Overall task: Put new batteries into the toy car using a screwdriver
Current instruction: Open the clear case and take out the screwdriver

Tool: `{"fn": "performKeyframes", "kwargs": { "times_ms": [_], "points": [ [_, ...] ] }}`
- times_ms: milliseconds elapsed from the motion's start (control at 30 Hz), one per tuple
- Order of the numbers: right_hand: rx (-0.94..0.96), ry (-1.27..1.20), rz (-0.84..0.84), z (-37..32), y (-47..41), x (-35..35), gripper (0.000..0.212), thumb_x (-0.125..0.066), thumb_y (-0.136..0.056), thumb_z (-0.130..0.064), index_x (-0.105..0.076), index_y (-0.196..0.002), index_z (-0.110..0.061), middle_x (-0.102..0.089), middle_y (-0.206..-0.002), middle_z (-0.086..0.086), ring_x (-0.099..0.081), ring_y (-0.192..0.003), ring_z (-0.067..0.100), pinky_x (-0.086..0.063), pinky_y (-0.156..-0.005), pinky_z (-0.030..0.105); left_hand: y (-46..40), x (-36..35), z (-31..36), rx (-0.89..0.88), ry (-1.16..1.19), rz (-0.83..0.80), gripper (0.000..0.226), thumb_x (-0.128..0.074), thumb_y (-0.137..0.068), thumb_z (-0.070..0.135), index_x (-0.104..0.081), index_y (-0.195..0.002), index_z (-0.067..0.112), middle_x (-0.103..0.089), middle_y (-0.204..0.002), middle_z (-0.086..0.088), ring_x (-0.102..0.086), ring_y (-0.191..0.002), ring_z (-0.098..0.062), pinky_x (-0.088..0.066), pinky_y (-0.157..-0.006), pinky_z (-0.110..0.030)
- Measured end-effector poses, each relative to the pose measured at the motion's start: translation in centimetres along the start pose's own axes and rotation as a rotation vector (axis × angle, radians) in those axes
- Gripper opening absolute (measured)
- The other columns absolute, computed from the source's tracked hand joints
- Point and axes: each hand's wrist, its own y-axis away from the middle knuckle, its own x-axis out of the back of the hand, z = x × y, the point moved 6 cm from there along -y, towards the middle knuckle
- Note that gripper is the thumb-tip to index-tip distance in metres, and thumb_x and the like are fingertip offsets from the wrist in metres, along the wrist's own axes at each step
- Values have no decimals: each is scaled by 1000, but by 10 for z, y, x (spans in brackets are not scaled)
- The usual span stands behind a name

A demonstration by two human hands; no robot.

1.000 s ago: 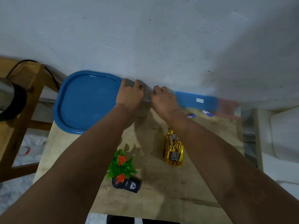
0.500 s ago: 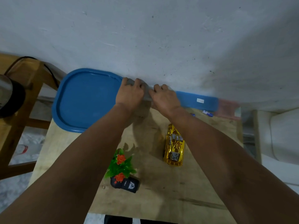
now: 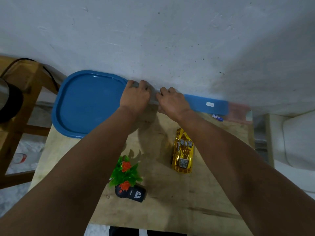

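Both hands at the far edge of the wooden surface [image 3: 179,210], close against the wall [image 3: 170,40]. Left hand [image 3: 134,98] with fingers curled over a grey object [image 3: 154,97], gripping it at its left end. Right hand [image 3: 173,103] just beside, fingers also curled onto the same grey object from the right; what the object is, not possible to tell. Hands almost touching each other.

Gold toy car [image 3: 183,152] lying on the surface near the middle, under the right forearm, nose pointing to the far side, well apart from both hands. Small blue-and-white batteries [image 3: 217,116] at the far right, just beside a long blue piece [image 3: 206,104] along the wall.

Blue tray [image 3: 71,120] at the far left, hanging partly over the edge of the surface. Small artificial plant with orange flowers in a dark pot [image 3: 128,182] on the near side. Wooden stool [image 3: 20,99] at the left of the scene.
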Motion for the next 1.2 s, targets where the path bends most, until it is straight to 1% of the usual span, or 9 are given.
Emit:
{"fn": "performKeyframes", "kwargs": {
  "times_ms": [133,300,433,567,700,800,900,1033,1200],
  "points": [
    [37,48,29,2,1,1,45,-63,-95,-34,-53,-130,-9,-56,-120,15,-58,-106,32,-52,-76,38,-1,1,-2,45,42,8,36,-50,-101,16,-61,-134,7,-58,-127,-18,-68,-92,-33,-38,-111,-48],
    [-6,-8,184,12,10,3,30,-64,-90,-30,-65,-113,-11,-63,-100,10,-62,-88,29,-46,-59,34,-2,6,-7,19,132,-39,48,-60,-96,28,-56,-140,8,-58,-130,-19,-63,-108,-36,-35,-113,-47],
    [-61,-6,293,21,19,9,27,-59,-93,-31,-65,-113,-13,-64,-103,8,-61,-92,29,-50,-70,40,4,12,-18,-21,148,-13,46,-62,-96,36,-61,-133,9,-69,-115,-16,-67,-100,-36,-36,-109,-46],
    [-154,-72,349,29,23,24,17,-59,-97,-33,-58,-102,-16,-62,-92,5,-59,-79,24,-38,-66,36,4,23,-25,9,121,26,27,-64,-88,11,-69,-115,9,-71,-89,-11,-67,-76,-34,-43,-99,-43],
    [-201,-220,315,31,28,19,20,-55,-101,-33,-57,-95,-14,-64,-80,4,-60,-63,26,-39,-54,32,4,24,-25,20,120,-30,29,-66,-77,-3,-70,-104,8,-70,-84,-11,-66,-72,-34,-46,-90,-39],
    [-165,-281,273,26,32,8,25,-49,-103,-33,-67,-102,-14,-69,-91,4,-65,-75,25,-47,-60,33,7,23,-25,35,132,-26,24,-68,-73,-8,-67,-93,6,-67,-78,-13,-64,-65,-34,-47,-81,-39],
    [-66,-282,153,15,32,-7,32,-44,-103,-31,-67,-117,-13,-70,-110,7,-66,-97,25,-55,-77,40,9,22,-27,57,158,18,25,-69,-66,-13,-65,-82,7,-64,-66,-13,-59,-54,-33,-47,-73,-37],
    [-71,-248,16,7,29,-21,43,-42,-102,-36,-56,-136,-13,-55,-138,8,-50,-126,27,-47,-99,46,6,17,-32,111,187,120,23,-73,-65,-9,-68,-78,10,-63,-58,-10,-57,-46,-29,-50,-76,-36],
    [-141,-208,32,3,21,-17,41,-42,-102,-34,-54,-135,-13,-55,-132,10,-50,-121,28,-44,-95,45,3,13,-34,134,194,103,19,-73,-74,-5,-68,-77,12,-65,-61,-8,-59,-50,-30,-47,-81,-37]
  ]
}}
